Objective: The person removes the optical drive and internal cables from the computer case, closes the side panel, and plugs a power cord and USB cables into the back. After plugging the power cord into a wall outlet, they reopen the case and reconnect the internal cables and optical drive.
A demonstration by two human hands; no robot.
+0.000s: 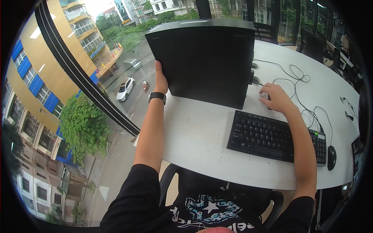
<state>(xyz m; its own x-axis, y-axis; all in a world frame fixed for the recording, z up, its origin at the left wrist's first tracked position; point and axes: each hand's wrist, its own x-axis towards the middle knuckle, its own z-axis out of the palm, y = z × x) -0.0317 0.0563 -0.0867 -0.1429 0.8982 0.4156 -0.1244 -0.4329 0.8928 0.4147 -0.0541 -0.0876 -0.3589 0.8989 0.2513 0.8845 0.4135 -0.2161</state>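
A black computer tower (202, 64) stands upright on the white table, a broad plain side facing me. My left hand (160, 79) grips its left edge, thumb up along the side and the other fingers mostly hidden. To the right of the tower, my right hand (276, 97) is held just above the tabletop with its fingers curled. Something small and dark shows beneath those fingers, too hidden to name. Close by, a black plug (251, 77) with a cable sits at the tower's right side.
A black keyboard (260, 136) lies under my right forearm, with a black mouse (331, 158) beside it. Loose cables (297, 77) spread over the white table (194, 132). Black office chairs (311, 44) stand at the far right. A large window (132, 58) borders the table's left side.
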